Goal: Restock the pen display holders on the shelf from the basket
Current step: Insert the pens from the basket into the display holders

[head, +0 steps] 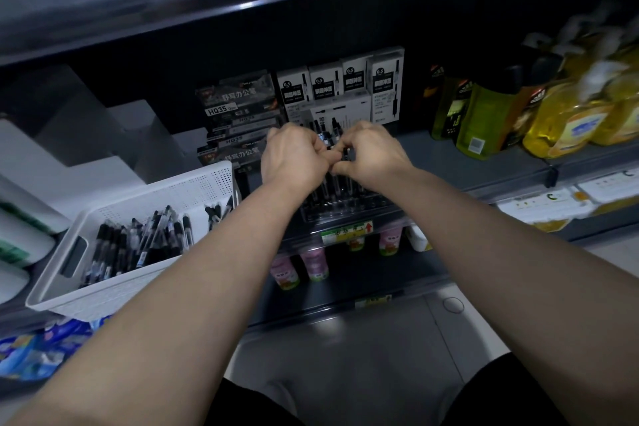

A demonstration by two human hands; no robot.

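Currently we have both hands raised together over the clear pen display holder (345, 209) at the front edge of the shelf (449, 162). Our left hand (294, 157) is curled into a loose fist, knuckles up, thumb and forefinger meeting at its right side. Our right hand (370, 152) is likewise curled, thumb and forefinger pinched on the top of a dark pen (345, 154) standing upright between the two hands. The fingertips of both hands touch or nearly touch; we cannot tell whether the left hand also grips the pen.

Several black pens stand in the holder's rows just below the hands, partly hidden by our wrists.

White perforated basket (131, 284) sits to the left of the holder on the same shelf, tilted toward us, with a heap of black and clear pens (138, 242) lying in it.

Behind the holder: white pen boxes (332, 83) marked 0.5, upright against the back wall, and dark boxes (238, 107) marked HQ35 stacked to their left.

Yellow bottles (570, 114) stand at the far right of the shelf, well apart from the holder. Pink-labelled bottles (314, 263) show on the shelf below.
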